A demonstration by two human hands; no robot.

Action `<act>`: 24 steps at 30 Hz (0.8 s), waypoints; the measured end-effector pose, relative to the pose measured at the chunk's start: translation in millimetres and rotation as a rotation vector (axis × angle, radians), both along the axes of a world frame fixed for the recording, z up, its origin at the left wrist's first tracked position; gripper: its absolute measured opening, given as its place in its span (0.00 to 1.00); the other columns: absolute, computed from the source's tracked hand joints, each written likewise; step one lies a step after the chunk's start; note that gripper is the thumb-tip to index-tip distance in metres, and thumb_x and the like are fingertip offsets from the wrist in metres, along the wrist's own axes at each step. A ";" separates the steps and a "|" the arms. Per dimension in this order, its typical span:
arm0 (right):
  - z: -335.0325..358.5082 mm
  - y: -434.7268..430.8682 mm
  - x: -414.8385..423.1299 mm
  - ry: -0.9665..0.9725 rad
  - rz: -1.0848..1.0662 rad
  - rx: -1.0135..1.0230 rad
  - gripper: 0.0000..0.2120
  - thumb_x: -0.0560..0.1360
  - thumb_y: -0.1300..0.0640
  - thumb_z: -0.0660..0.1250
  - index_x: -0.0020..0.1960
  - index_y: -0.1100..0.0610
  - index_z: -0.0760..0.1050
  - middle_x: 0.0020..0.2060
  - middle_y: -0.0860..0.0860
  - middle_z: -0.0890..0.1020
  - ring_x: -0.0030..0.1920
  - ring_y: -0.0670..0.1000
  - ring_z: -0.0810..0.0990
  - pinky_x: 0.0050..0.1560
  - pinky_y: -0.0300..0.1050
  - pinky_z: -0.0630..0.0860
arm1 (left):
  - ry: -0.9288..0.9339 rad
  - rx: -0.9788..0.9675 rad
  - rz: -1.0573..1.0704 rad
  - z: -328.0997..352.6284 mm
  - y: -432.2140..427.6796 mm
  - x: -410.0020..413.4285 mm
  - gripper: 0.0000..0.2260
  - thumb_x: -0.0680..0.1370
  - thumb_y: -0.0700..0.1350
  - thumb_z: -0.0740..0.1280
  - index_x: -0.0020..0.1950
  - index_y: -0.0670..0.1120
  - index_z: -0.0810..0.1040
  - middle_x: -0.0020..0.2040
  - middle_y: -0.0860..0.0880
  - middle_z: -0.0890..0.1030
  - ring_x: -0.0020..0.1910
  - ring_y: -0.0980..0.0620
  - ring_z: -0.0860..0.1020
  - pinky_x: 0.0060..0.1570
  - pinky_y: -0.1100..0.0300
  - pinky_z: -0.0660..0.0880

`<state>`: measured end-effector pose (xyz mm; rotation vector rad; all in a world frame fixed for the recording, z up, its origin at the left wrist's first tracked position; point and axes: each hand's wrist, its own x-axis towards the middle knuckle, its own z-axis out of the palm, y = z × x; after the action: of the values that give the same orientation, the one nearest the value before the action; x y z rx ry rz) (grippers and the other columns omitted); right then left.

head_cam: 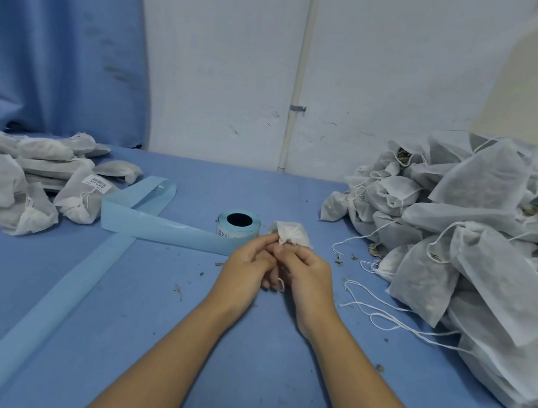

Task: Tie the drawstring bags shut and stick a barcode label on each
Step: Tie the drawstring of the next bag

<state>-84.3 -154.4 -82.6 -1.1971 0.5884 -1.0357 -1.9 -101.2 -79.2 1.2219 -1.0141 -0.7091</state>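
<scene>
Both hands meet at the middle of the blue table around one small white drawstring bag [292, 233]. Only the bag's gathered top shows above my fingers; the rest is hidden behind the hands. My left hand [246, 266] pinches at the bag's neck from the left, fingers curled. My right hand [305, 276] grips the neck from the right, and a loop of white string [281, 285] hangs below its fingers. Just behind the hands stands the blue label roll [239, 224], upright with its dark core facing up.
A big heap of white bags [481, 254] fills the right side, with loose strings [380, 313] trailing toward the middle. On the left lies a smaller pile of tied bags [32, 177], one bearing a barcode label [97, 183]. A long strip of blue backing paper [154, 225] runs leftward and down.
</scene>
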 end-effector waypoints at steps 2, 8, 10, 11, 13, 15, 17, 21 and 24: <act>0.0 -2.9 -1.5 -0.020 -0.022 0.052 0.11 0.74 0.67 0.66 0.35 0.61 0.82 0.31 0.57 0.82 0.31 0.52 0.79 0.35 0.39 0.78 | 0.002 0.013 0.048 -2.1 -1.5 2.4 0.18 0.77 0.31 0.57 0.59 0.48 0.77 0.28 0.47 0.71 0.27 0.54 0.70 0.32 0.63 0.71; -0.6 -9.2 -4.0 -0.142 -0.104 0.203 0.10 0.74 0.69 0.65 0.39 0.62 0.82 0.37 0.54 0.85 0.40 0.48 0.84 0.41 0.37 0.79 | -0.276 0.063 0.150 -1.7 -4.1 -4.3 0.22 0.76 0.31 0.56 0.61 0.53 0.77 0.32 0.54 0.78 0.26 0.63 0.71 0.29 0.74 0.66; -0.5 -9.1 -4.9 -0.165 -0.101 0.224 0.08 0.75 0.69 0.65 0.41 0.62 0.82 0.38 0.54 0.86 0.42 0.49 0.84 0.42 0.37 0.80 | -0.346 0.050 0.175 -2.1 -3.6 -6.6 0.23 0.77 0.31 0.56 0.64 0.52 0.75 0.46 0.45 0.81 0.33 0.61 0.75 0.32 0.76 0.67; -0.6 -9.2 -4.8 -0.165 -0.083 0.215 0.08 0.75 0.68 0.65 0.42 0.62 0.82 0.38 0.54 0.86 0.43 0.49 0.84 0.45 0.38 0.80 | -0.395 0.039 0.192 -3.6 -2.4 -6.3 0.22 0.78 0.33 0.56 0.65 0.52 0.74 0.48 0.44 0.81 0.38 0.60 0.75 0.34 0.77 0.67; 0.8 -9.8 -5.2 -0.144 -0.022 0.179 0.08 0.77 0.65 0.64 0.44 0.61 0.81 0.41 0.52 0.86 0.47 0.48 0.83 0.51 0.40 0.78 | -0.463 0.028 0.234 -8.4 -0.6 -5.0 0.18 0.80 0.37 0.56 0.66 0.52 0.72 0.41 0.54 0.79 0.40 0.62 0.75 0.35 0.77 0.67; 4.0 -10.5 -7.8 -0.110 0.040 0.155 0.07 0.78 0.61 0.62 0.47 0.58 0.80 0.45 0.51 0.86 0.50 0.46 0.83 0.56 0.41 0.74 | -0.458 0.062 0.299 -10.0 -1.0 -3.2 0.11 0.81 0.41 0.58 0.62 0.50 0.72 0.38 0.58 0.75 0.37 0.61 0.75 0.35 0.72 0.67; 6.8 -11.8 -10.9 -0.099 0.063 0.152 0.07 0.79 0.58 0.62 0.49 0.56 0.78 0.45 0.49 0.86 0.51 0.45 0.82 0.58 0.41 0.72 | -0.474 0.103 0.376 -11.7 -2.9 0.0 0.06 0.82 0.43 0.59 0.54 0.45 0.75 0.36 0.55 0.74 0.38 0.55 0.73 0.35 0.66 0.65; 10.4 -10.8 -13.6 0.036 -0.090 0.018 0.10 0.79 0.59 0.61 0.42 0.55 0.78 0.32 0.46 0.80 0.37 0.46 0.76 0.41 0.35 0.72 | -0.808 0.188 0.481 -9.0 0.9 1.4 0.10 0.82 0.46 0.57 0.50 0.45 0.76 0.46 0.49 0.76 0.48 0.50 0.72 0.44 0.55 0.70; 9.4 -8.3 -12.6 0.292 -0.250 -0.249 0.12 0.78 0.59 0.60 0.36 0.52 0.72 0.28 0.45 0.72 0.32 0.46 0.68 0.36 0.41 0.66 | -0.974 0.158 0.555 -3.1 6.6 0.2 0.09 0.81 0.45 0.60 0.50 0.43 0.77 0.51 0.47 0.73 0.50 0.48 0.71 0.44 0.53 0.70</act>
<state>-96.8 -162.7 -73.2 -1.5372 0.8735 -1.1777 -1.7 -94.6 -82.2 1.9456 -1.2996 0.3094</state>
